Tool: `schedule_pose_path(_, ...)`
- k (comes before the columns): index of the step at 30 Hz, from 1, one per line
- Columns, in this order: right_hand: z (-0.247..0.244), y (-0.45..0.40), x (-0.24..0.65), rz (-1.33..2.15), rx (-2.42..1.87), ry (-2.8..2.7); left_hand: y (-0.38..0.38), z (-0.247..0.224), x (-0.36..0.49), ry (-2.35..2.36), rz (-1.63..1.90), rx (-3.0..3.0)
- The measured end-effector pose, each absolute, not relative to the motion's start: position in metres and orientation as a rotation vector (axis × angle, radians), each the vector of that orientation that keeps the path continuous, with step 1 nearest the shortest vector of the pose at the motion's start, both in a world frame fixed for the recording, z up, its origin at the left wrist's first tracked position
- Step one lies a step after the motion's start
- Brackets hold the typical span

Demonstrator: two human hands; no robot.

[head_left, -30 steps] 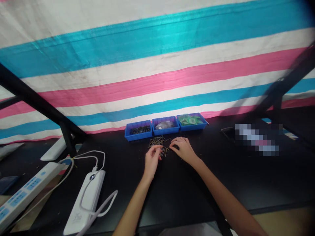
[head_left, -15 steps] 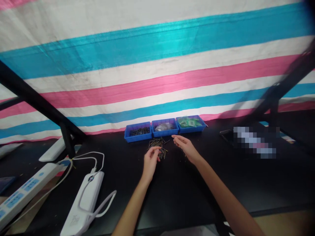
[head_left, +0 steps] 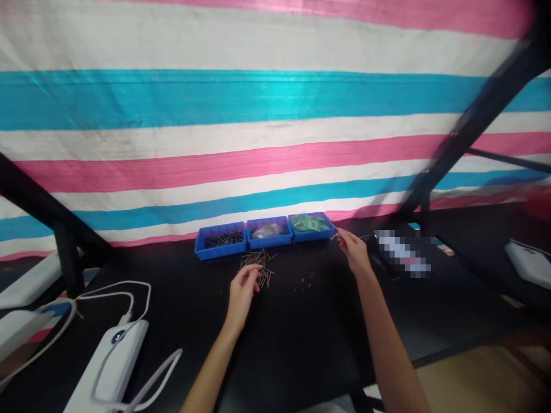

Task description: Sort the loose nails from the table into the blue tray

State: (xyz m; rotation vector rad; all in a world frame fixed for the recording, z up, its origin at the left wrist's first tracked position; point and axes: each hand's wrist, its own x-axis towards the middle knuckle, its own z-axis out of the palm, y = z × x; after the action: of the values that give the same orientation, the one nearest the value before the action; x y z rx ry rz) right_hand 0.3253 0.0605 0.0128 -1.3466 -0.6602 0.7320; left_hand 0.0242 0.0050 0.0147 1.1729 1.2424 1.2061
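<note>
My left hand (head_left: 244, 289) is at the near left edge of a pile of loose screws (head_left: 264, 274), its fingers bent and pressed together; whatever they hold is too small to make out. Off to the right, beside the right-hand blue tray of green packets (head_left: 310, 226), my right hand (head_left: 352, 248) pinches something thin and small that I cannot identify. Dark screws fill the left blue tray (head_left: 220, 240). Clear plastic bags lie in the middle blue tray (head_left: 269, 231).
Small bits (head_left: 305, 282) lie on the black table (head_left: 293, 338). A white power bank (head_left: 109, 367) with cables is at the left. Right of my right hand lies a dark, partly blurred-out object (head_left: 402, 255). Black frame bars (head_left: 456, 143) slant on both sides.
The view has turned to the right. My right hand has moved right, from near the pile to beyond the right tray. My left hand stays by the pile.
</note>
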Motion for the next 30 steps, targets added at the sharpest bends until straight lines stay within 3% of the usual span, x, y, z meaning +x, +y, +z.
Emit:
schedule_pose_path(11,0.019,0.057,0.325,0.905,-1.262,-0.688,0.007,0.013,0.025,1.257,1.202,1.166)
schedule_pose_path(22,0.033,0.026,0.219,1.586,-1.039,-1.044,0.0,0.016,0.038,1.131,1.158,1.379)
schedule_pose_path(30,0.032,0.019,0.21,1.639,-1.009,-1.006,0.001,0.015,0.033,1.128,1.326,1.341)
